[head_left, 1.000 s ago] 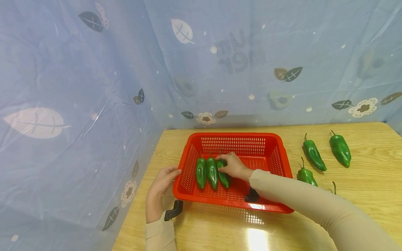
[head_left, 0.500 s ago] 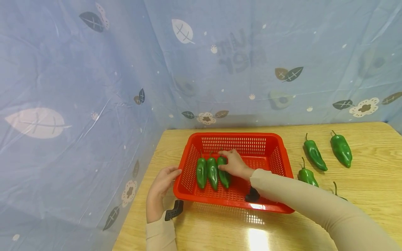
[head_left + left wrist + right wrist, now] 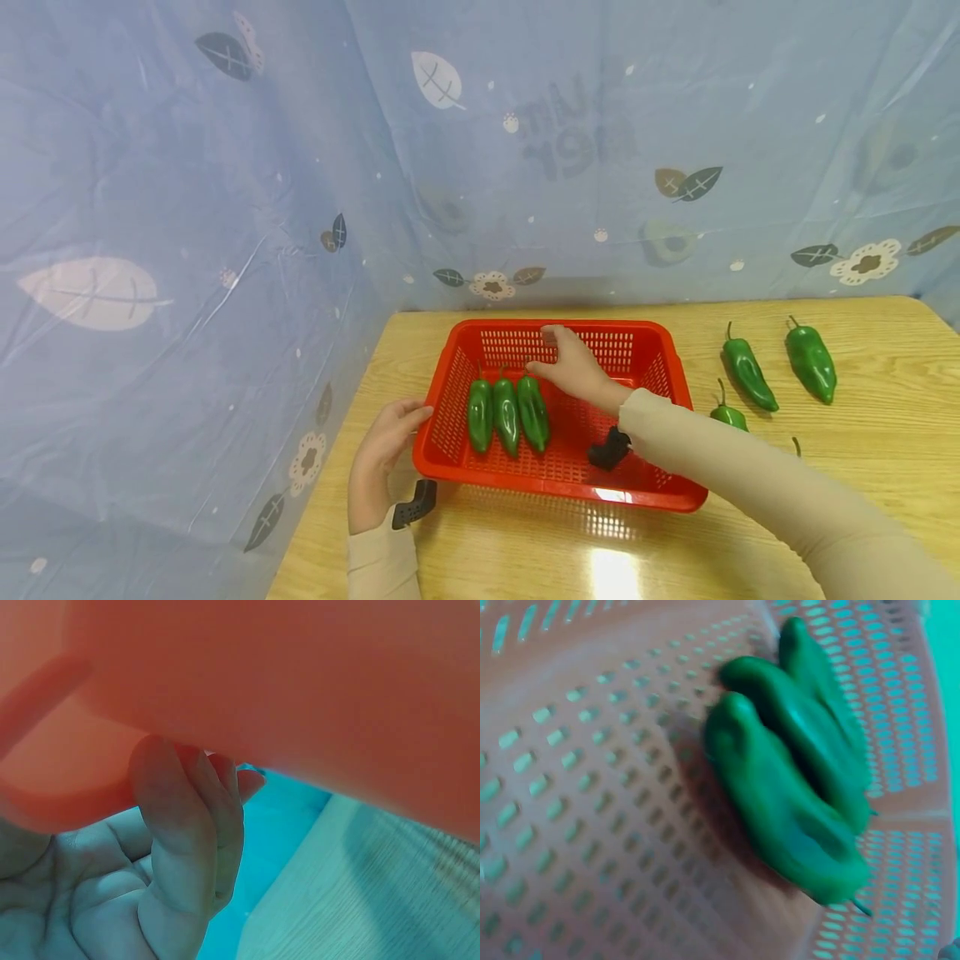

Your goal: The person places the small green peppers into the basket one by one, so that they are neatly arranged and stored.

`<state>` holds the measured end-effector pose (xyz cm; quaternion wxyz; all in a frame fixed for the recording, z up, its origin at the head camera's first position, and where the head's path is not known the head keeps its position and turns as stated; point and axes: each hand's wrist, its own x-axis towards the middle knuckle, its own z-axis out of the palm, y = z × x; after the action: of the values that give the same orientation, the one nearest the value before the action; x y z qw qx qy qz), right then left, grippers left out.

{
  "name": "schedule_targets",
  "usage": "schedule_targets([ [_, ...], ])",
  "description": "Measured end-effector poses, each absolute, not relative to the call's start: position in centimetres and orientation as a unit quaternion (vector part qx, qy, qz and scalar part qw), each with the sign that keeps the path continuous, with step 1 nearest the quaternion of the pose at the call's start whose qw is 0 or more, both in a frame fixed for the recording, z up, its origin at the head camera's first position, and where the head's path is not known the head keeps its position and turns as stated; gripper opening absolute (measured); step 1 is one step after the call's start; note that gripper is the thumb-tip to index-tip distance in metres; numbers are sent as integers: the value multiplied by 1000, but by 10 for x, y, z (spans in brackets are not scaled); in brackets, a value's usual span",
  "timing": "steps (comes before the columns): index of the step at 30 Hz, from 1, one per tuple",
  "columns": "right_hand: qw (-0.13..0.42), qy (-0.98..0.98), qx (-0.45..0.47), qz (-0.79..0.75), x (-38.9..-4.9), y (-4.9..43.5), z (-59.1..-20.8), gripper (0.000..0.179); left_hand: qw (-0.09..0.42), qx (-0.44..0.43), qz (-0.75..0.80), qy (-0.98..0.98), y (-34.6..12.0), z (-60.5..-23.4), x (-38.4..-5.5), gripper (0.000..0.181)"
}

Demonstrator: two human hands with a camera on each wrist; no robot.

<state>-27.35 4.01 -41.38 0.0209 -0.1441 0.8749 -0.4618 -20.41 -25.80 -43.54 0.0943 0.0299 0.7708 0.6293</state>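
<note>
A red plastic basket with slotted walls stands on the wooden table. Inside, three green peppers lie side by side toward its left end: a left pepper, a middle pepper and a right pepper. My left hand grips the basket's left rim, its fingers bent around the edge in the left wrist view. Over the basket, just above and right of the right pepper's stem, my right hand holds nothing, thumb and fingers spread apart. The right wrist view shows the peppers without any fingers around them.
On the table right of the basket lie several more green peppers, among them a slim one and a broad one. My right sleeve partly covers the nearer ones. A blue patterned sheet hangs behind and at left.
My right hand has let go of the right pepper and lifted up and back from it. That pepper lies beside the other two. My left hand has stayed on the rim.
</note>
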Motion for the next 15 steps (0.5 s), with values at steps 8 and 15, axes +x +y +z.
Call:
schedule_targets([
  [8, 6, 850, -163, -501, -271, 79, -388, 72, 96, 14, 627, 773, -257, -435, -204, 35],
  [15, -16, 832, -177, -526, -266, 115, -370, 70, 102, 11, 627, 772, -257, -435, -205, 34],
])
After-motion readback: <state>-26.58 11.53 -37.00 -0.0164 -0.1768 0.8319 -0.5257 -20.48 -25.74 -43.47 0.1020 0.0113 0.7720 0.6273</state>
